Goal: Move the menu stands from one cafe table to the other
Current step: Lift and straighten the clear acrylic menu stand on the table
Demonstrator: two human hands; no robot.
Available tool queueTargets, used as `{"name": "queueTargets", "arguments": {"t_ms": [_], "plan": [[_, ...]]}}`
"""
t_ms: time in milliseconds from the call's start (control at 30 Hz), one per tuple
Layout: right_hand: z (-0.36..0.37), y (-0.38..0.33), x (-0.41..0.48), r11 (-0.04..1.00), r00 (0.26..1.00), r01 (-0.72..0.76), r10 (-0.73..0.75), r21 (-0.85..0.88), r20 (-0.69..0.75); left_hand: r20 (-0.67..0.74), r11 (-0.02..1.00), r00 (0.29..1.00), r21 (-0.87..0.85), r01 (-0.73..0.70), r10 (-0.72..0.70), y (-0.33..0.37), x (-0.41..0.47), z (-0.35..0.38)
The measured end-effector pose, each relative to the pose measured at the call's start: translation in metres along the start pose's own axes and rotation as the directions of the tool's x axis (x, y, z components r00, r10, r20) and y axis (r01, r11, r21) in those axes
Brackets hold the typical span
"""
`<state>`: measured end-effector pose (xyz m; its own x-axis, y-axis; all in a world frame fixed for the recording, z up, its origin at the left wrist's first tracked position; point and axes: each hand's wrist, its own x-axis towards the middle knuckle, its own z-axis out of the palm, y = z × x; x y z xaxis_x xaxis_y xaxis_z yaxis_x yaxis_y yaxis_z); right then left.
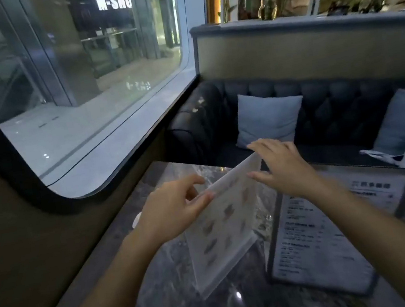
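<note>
Gripping the stand (227, 217) by its top edge: left hand (170, 210) pinches, right hand (280, 168) fingers spread. Likely light, stiff, slippery acrylic; lift level.

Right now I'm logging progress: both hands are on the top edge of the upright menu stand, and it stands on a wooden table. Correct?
Not quite: the head view shows a dark marble table, not wood. Both the left hand and right hand are at the top edge of the upright menu stand.

Dark marble table (180, 299) bears a clear menu stand (222, 231) and flat menus (313, 244).
</note>
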<state>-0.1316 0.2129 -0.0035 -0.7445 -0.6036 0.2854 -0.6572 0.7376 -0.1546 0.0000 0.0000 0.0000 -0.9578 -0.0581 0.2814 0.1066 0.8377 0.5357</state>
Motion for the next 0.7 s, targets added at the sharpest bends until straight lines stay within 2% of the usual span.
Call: {"name": "queueTargets", "arguments": {"t_ms": [100,233,367,467,600,700], "plan": [[0.004,0.001,0.006,0.999,1.000,0.022,-0.022,-0.028,0.000,0.007,0.995,0.997,0.059,-0.077,0.076,-0.004,0.004,0.001],[0.003,-0.003,0.013,0.990,0.998,0.063,-0.065,-0.122,-0.013,-0.030,0.964,0.987,0.220,-0.150,0.160,-0.007,0.005,0.001],[0.002,-0.005,0.021,0.985,0.994,0.105,-0.108,-0.138,-0.010,-0.107,0.927,0.984,0.363,-0.097,0.145,-0.021,0.012,0.001],[0.005,-0.011,0.021,0.989,0.992,0.129,-0.129,-0.066,-0.004,-0.137,0.927,0.981,0.368,-0.078,0.136,-0.033,0.017,-0.004],[0.009,-0.021,0.014,0.982,0.994,0.104,-0.109,0.157,0.025,-0.132,0.944,0.985,0.325,-0.060,0.108,-0.052,0.023,-0.017],[0.010,-0.030,0.011,0.973,0.988,0.151,-0.156,0.173,0.018,-0.098,0.967,0.991,0.247,-0.063,0.090,-0.063,0.025,-0.027]]}}
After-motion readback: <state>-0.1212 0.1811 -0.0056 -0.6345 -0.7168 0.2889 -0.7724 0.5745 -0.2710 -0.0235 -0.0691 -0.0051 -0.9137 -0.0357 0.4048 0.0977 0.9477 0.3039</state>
